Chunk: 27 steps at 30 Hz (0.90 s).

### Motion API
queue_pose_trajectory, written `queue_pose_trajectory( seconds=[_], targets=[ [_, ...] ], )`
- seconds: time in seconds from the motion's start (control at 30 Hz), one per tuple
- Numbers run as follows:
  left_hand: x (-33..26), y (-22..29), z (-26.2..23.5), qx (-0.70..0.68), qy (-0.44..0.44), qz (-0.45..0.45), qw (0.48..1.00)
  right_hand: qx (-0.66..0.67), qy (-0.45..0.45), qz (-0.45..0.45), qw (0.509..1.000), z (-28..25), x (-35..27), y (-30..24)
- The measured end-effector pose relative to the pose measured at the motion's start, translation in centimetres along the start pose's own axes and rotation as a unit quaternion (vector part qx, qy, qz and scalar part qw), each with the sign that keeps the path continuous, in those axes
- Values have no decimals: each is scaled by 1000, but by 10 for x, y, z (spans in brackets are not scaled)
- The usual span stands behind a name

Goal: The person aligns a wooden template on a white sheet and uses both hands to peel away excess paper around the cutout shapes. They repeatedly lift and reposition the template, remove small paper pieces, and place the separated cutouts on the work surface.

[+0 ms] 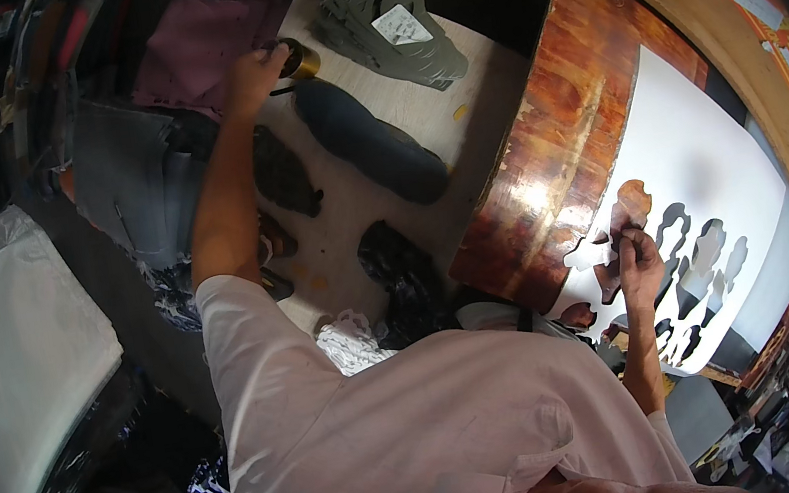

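Over at the far left of the pale tabletop [446, 37], my left hand [252, 80] is closed round a short round object [307, 61], black with a gold-coloured side. What kind of thing it is cannot be made out. My right hand [641, 264] pinches at a white sheet [689, 119] with several rounded shapes cut out of it. Thumb and fingers meet at the edge of a cut-out, and whether they hold the sheet or a loose piece is unclear. Beneath the sheet lies a glossy reddish-brown board [544, 160], which shows through some holes.
Close to my left hand lie a long dark cushion-like roll [369, 139], a dark bundle [281, 172] and a stack of grey-green cut pieces [353, 25]. Black plastic [402, 266] sits nearer. Pinkish cloth [187, 59] and a pale wrapped stack [13, 330] are to the left.
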<state>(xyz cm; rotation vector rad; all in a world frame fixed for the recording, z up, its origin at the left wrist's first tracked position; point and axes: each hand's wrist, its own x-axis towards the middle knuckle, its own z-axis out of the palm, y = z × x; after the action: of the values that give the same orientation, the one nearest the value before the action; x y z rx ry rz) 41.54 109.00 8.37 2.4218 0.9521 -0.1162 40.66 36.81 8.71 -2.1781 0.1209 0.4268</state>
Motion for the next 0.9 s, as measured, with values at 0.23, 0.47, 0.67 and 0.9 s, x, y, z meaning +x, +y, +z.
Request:
queue_pose_trajectory(
  seconds=[0.23, 0.47, 0.67, 0.9],
  targets=[
    [2, 6, 9, -43, 95, 31, 994, 37, 9, -6, 999, 5, 0, 0],
    [-5, 8, 16, -57, 103, 18, 993, 29, 15, -8, 999, 6, 1, -4],
    [-3, 9, 9, -52, 61, -32, 996, 43, 15, 16, 999, 7, 0, -15],
    [-10, -3, 25, 66, 157, 133, 976, 7, 31, 6, 999, 9, 1, -19]
  ],
)
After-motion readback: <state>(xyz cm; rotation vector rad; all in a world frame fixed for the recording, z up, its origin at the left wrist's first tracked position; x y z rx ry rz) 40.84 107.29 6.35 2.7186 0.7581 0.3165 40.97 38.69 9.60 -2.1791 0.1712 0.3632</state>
